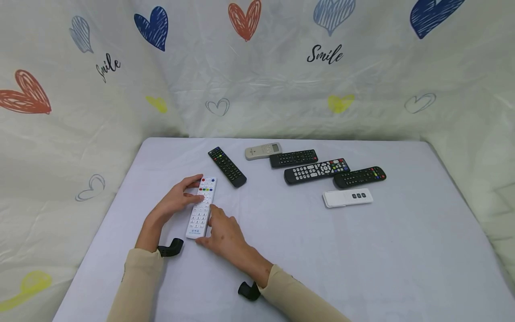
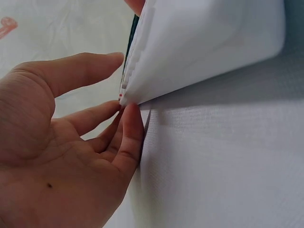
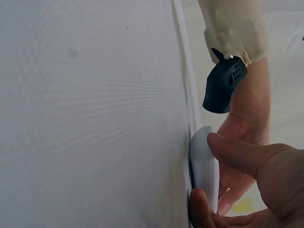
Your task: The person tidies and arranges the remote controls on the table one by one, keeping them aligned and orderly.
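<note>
Both hands meet on the white remote [image 1: 201,207]: left hand [image 1: 177,201] with fingers curled over its upper half, right hand [image 1: 223,233] pinching its near end. It lies on the counter [image 1: 362,250], beside the black remote [image 1: 227,167]. Best lifted level, gripping the edges, clear of the buttons.

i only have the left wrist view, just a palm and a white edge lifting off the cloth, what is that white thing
Observer: A long white remote, buttons facing up, lying on the table.
Operator: is the other hand on it too
Observer: Yes. The right hand grips its near end, thumb on one side; the left hand holds its far half.
Operator: anything else on the table
Observer: Six more remotes beyond it. Nearest is a black remote lying apart from the white one; a small white remote sits off to the right.
</note>
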The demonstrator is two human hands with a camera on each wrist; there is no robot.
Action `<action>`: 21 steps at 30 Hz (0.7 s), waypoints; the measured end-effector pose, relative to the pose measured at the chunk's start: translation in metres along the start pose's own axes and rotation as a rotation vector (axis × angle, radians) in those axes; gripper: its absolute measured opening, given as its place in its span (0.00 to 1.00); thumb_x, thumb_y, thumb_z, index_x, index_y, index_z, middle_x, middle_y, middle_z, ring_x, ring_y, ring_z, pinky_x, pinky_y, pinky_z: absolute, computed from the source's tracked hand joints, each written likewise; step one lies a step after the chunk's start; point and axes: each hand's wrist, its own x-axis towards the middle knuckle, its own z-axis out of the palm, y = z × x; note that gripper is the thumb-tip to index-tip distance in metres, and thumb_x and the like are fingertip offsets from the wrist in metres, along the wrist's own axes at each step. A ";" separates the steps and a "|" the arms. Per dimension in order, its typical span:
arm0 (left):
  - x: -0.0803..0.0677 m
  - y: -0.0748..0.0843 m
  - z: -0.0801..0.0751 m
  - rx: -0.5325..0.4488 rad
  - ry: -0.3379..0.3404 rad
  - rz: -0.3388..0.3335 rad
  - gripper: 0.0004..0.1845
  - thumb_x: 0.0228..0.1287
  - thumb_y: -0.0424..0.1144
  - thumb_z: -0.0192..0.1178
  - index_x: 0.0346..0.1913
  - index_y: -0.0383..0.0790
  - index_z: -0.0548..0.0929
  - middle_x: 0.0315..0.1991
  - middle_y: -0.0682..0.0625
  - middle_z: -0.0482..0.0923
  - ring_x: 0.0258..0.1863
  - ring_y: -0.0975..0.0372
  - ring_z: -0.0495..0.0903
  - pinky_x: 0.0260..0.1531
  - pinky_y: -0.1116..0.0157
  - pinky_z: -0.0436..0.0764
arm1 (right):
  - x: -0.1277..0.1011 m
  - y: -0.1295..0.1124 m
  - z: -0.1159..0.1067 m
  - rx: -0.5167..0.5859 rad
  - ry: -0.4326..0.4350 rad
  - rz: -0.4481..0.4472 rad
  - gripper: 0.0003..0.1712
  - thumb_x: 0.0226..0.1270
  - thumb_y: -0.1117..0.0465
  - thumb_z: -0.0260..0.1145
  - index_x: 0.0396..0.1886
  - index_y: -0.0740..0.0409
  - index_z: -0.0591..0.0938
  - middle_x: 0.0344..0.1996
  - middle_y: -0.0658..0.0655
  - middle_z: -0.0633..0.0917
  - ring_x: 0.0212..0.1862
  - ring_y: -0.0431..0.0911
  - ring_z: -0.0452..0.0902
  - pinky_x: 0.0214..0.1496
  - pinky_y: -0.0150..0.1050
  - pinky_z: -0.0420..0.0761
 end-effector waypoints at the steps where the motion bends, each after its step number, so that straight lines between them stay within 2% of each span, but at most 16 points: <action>1: 0.000 0.000 0.000 0.001 -0.001 0.001 0.43 0.69 0.38 0.66 0.83 0.48 0.58 0.76 0.39 0.66 0.69 0.47 0.71 0.65 0.54 0.72 | 0.000 0.000 0.000 -0.003 -0.002 -0.002 0.55 0.54 0.52 0.85 0.76 0.64 0.67 0.51 0.57 0.83 0.39 0.40 0.83 0.34 0.28 0.77; 11: 0.000 0.001 0.001 0.015 0.008 0.016 0.43 0.68 0.37 0.68 0.83 0.48 0.59 0.75 0.38 0.67 0.68 0.46 0.71 0.68 0.48 0.71 | 0.001 0.001 0.002 -0.024 0.025 -0.008 0.55 0.53 0.50 0.85 0.76 0.62 0.69 0.48 0.54 0.84 0.39 0.38 0.81 0.39 0.31 0.73; 14: 0.000 0.001 0.000 0.025 0.012 0.011 0.43 0.69 0.38 0.67 0.83 0.48 0.60 0.75 0.38 0.68 0.69 0.46 0.70 0.69 0.47 0.71 | 0.000 0.001 0.002 -0.024 0.028 -0.003 0.54 0.52 0.50 0.85 0.75 0.62 0.69 0.46 0.53 0.84 0.38 0.38 0.80 0.37 0.31 0.73; 18: 0.002 0.002 -0.003 0.043 0.020 0.004 0.40 0.72 0.41 0.65 0.82 0.47 0.61 0.77 0.40 0.66 0.73 0.46 0.69 0.67 0.49 0.72 | 0.000 0.001 -0.001 -0.009 0.023 0.021 0.54 0.53 0.48 0.85 0.75 0.61 0.69 0.45 0.51 0.84 0.37 0.38 0.77 0.37 0.30 0.73; 21: 0.005 0.004 -0.006 0.051 0.027 0.008 0.37 0.74 0.44 0.63 0.82 0.46 0.62 0.79 0.41 0.65 0.73 0.46 0.70 0.61 0.56 0.76 | 0.002 0.002 -0.006 0.019 0.033 0.037 0.51 0.57 0.47 0.83 0.76 0.59 0.69 0.44 0.51 0.84 0.35 0.39 0.76 0.36 0.31 0.73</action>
